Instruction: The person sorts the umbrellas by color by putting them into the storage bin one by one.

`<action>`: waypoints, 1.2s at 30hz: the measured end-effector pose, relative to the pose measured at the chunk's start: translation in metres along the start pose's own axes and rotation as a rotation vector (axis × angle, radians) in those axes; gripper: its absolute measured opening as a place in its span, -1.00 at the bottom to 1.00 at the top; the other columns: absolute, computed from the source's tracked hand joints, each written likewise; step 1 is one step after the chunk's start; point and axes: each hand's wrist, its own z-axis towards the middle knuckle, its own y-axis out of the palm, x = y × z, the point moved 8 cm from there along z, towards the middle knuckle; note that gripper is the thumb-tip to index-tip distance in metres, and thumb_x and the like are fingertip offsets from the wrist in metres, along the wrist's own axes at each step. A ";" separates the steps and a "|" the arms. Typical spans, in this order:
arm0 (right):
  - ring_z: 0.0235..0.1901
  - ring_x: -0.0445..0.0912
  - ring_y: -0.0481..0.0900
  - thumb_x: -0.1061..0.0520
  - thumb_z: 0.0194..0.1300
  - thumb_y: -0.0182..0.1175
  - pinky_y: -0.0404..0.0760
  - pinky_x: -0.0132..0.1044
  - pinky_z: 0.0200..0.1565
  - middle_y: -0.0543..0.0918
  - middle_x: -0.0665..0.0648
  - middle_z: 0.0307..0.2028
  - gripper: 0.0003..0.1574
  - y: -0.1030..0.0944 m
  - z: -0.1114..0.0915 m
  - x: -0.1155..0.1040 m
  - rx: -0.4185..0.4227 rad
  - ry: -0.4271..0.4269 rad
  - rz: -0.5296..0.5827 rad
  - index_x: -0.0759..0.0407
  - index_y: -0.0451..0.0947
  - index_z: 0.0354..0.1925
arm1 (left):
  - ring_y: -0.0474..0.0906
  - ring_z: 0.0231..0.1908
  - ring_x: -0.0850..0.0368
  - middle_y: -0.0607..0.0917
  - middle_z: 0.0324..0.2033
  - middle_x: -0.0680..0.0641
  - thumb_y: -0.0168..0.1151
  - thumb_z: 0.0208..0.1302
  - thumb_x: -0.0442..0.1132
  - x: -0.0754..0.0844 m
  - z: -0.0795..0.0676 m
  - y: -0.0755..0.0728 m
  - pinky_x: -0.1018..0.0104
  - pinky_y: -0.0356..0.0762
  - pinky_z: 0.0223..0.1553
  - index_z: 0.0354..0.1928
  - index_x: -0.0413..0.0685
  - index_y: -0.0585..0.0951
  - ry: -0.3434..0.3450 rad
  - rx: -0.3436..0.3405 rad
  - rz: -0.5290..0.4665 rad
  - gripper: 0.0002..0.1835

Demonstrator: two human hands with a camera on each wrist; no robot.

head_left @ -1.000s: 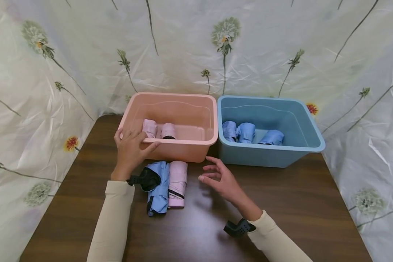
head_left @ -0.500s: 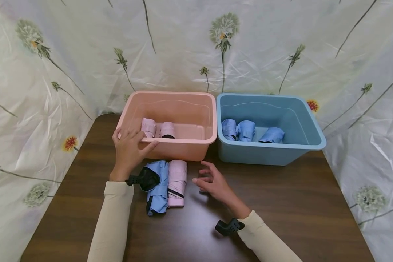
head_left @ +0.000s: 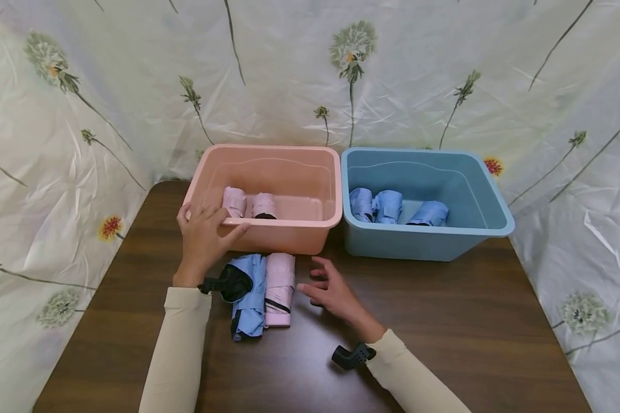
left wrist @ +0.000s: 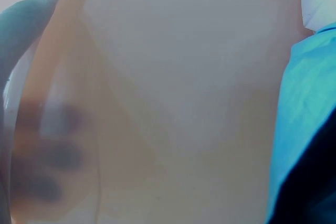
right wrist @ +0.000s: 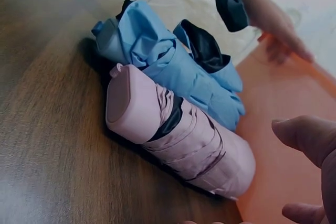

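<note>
My left hand (head_left: 201, 238) holds the front rim of the pink bin (head_left: 289, 238) near its left corner. Its fingers go over the rim; in the left wrist view they show as dark shapes through the bin wall (left wrist: 184, 103). Just right of a folded pink umbrella (head_left: 279, 287), my right hand (head_left: 336, 292) hovers with fingers spread and loosely bent, holding nothing. That umbrella lies on the table against a folded blue umbrella (head_left: 253, 310), in front of the bin. In the right wrist view, the pink umbrella (right wrist: 189, 135) and the blue umbrella (right wrist: 178, 72) lie side by side, apart from my thumb (right wrist: 304, 137).
Inside the pink bin lie two pink umbrellas (head_left: 264, 205). A blue bin (head_left: 423, 244) stands close on its right, with three blue umbrellas (head_left: 389, 206) in it. A flowered sheet (head_left: 289, 69) hangs behind and beside the brown table (head_left: 470, 332).
My right hand has moved left and slightly down, closer to the pink umbrella on the table. The left hand stays on the bin rim.
</note>
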 end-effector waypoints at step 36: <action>-0.03 0.09 0.45 -0.07 0.12 0.41 0.57 -0.05 -0.03 0.39 0.26 0.14 0.02 0.038 0.039 0.015 0.053 -0.103 -0.334 0.05 0.11 0.40 | 0.48 -0.07 -0.09 0.65 -0.36 -0.13 0.32 0.04 0.27 0.002 0.000 -0.001 -0.23 -0.17 0.29 -0.47 -0.04 0.55 0.003 0.008 -0.004 -0.51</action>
